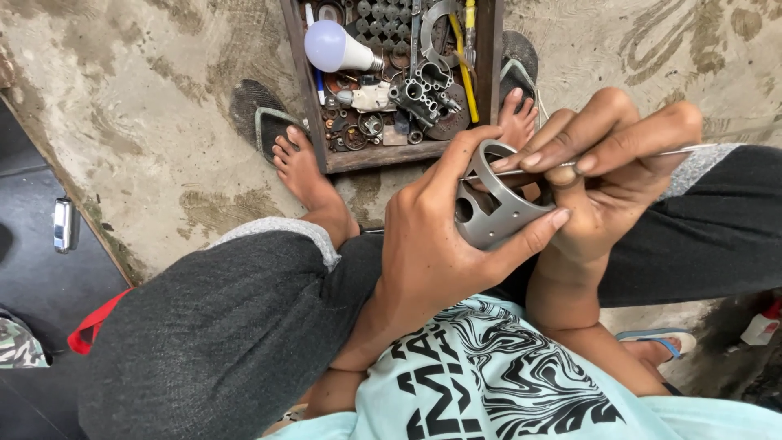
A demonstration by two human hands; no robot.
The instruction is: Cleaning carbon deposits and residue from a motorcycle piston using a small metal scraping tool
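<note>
Behind the right hand, pinching a rod, left hand clamps a half-hidden metal ring.

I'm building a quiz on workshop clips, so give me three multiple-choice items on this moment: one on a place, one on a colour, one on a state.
1. Where is the light bulb?
A. in the wooden tray of parts
B. on the person's lap
C. in the right hand

2. What colour is the cylindrical part being held?
A. red
B. grey metal
C. yellow

3. How is the thin metal rod held?
A. lying loose on the floor
B. standing in the tray
C. pinched in the right hand, its tip inside the part

Answers: 1 A, the bulb lies at the tray's top left corner. 2 B, the left hand grips a dull grey ring with holes. 3 C, the right fingers close on the rod.
</note>
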